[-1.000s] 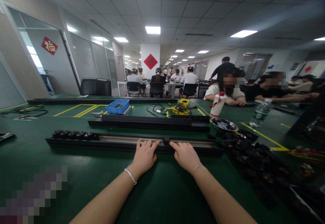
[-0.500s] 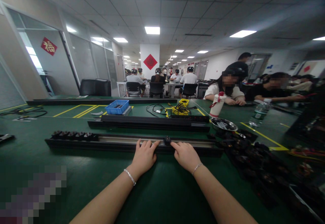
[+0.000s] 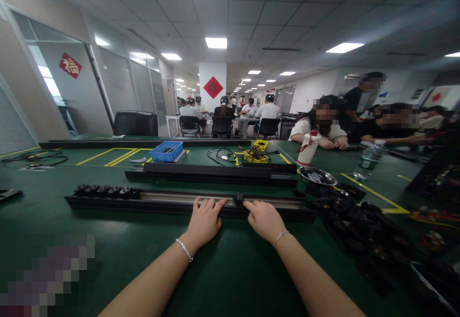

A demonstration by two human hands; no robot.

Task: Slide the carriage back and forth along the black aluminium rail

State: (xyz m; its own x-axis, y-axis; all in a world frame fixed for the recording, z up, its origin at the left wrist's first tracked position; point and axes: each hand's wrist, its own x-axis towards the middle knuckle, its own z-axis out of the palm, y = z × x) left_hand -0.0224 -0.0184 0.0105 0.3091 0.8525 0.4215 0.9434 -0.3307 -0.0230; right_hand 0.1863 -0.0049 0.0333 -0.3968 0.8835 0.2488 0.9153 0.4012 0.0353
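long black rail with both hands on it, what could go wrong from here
1. The small black clip sits on the long black metal rail between the left hand and right hand; a fingertip might get pinched against it.
2. The heap of loose black parts lies right beside the rail's end, so a nudge could scatter them.
3. The white lidded cup stands near the steel bowl and could tip if the rail swings.

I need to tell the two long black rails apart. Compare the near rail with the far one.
The near rail shows a bare metal strip along its top; the far rail looks black all over. The near rail carries a row of small black parts at its left end and has the left hand and right hand resting on it; nobody touches the far rail. Both lie lengthwise on the green table.
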